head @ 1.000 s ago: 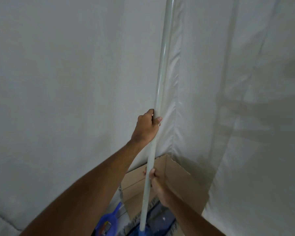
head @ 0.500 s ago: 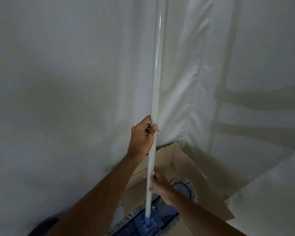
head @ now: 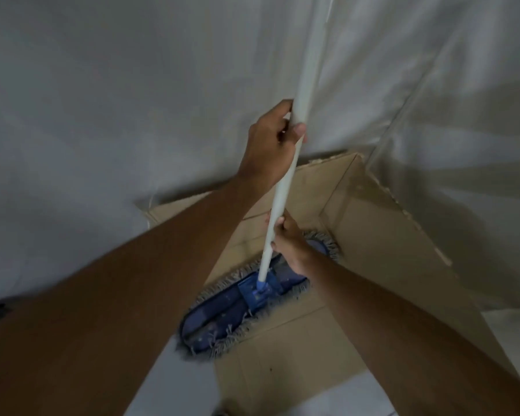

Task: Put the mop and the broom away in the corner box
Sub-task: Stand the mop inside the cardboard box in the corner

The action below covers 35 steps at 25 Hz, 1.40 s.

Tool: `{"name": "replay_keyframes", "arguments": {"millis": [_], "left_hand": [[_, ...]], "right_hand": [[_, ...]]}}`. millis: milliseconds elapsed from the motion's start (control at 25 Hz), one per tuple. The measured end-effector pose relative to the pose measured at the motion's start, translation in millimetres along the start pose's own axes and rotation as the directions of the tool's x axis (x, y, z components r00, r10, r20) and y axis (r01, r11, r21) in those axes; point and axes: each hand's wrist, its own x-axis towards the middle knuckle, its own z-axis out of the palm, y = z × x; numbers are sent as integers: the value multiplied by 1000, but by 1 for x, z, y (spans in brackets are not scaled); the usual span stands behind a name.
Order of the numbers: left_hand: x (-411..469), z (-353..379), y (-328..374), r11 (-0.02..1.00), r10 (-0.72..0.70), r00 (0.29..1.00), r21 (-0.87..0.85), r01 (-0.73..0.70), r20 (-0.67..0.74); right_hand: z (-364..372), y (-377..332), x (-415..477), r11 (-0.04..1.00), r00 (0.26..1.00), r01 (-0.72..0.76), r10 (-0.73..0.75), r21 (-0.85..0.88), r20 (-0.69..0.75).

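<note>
At the far left a pale fabric sheet (head: 102, 115) hangs as a backdrop, creased and dim, with a dark shape just showing at the left edge, too cut off to tell what it is. A bare forearm runs up from the lower left to the left hand (head: 272, 142), which is closed around the mop handle (head: 294, 136) high up — thumb on the near side, fingers wrapped behind.

The mop (head: 240, 307) has a long, smooth, off-white pole that runs steeply up and out of the top of the frame, leaning slightly right. At the bottom the pole meets a bright blue swivel joint fixed to a flat, oblong head. The head is dark blue with small pale specks and a fringe of grey yarn loops all around its edge. It lies diagonally, its near end poking over the box's left edge, its far end tucked toward the back corner.

The cardboard box (head: 388, 235) is open-topped, plain brown, with ragged torn rims, and sits where the two fabric walls meet. The right hand (head: 291, 238) grips the pole lower down, just above the head — fingers curled tight round it — its forearm entering from the lower right.
</note>
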Motion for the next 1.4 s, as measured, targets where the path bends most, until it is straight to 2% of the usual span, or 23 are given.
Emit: {"name": "replay_keyframes", "arguments": {"millis": [240,400,520,600,680,720,760,840,920,960,1080,1160,1280,1400], "left_hand": [[12,14,-22,996,-53,998,-70,51,-24],[9,8,-21,994,-93,995,-57,94,25],[7,9,-20,995,-92,995,-23,93,27],[-3,6,-22,990,-140,988,6,140,66],[-25,-5,-22,975,-214,971,80,206,107],[-37,-16,-23,958,-246,965,174,229,88],[-48,-33,-19,923,-254,966,310,228,46],[-60,-79,4,797,-140,989,588,137,-40],[-58,-137,54,636,84,994,772,-4,-65],[-58,-162,83,574,155,984,819,-21,-84],[-70,-254,203,485,250,952,874,36,-178],[-88,-304,272,424,241,945,900,102,-220],[-142,-395,382,354,282,889,901,252,-359],[-231,-482,473,234,326,819,880,413,-472]], "right_hand": [[-7,15,30,999,1000,-1,2,-40,19],[-19,7,28,996,996,-17,25,-90,82],[-24,4,28,992,994,-74,82,-106,74],[-23,1,20,988,994,-84,91,-128,54],[-23,-8,-1,985,1000,1,-4,-174,-16],[-22,-15,-16,968,987,111,-134,-226,-87],[-22,-26,-34,922,941,244,-300,-300,-156],[-30,-66,-72,741,783,429,-591,-517,-197],[-33,-133,-113,561,650,461,-741,-687,-170],[-32,-167,-135,520,617,433,-766,-737,-178],[-8,-294,-224,400,492,464,-858,-791,-145],[15,-366,-280,313,428,516,-901,-798,-77],[58,-466,-391,186,324,628,-945,-756,36],[117,-519,-508,32,183,744,-971,-667,157]]}}
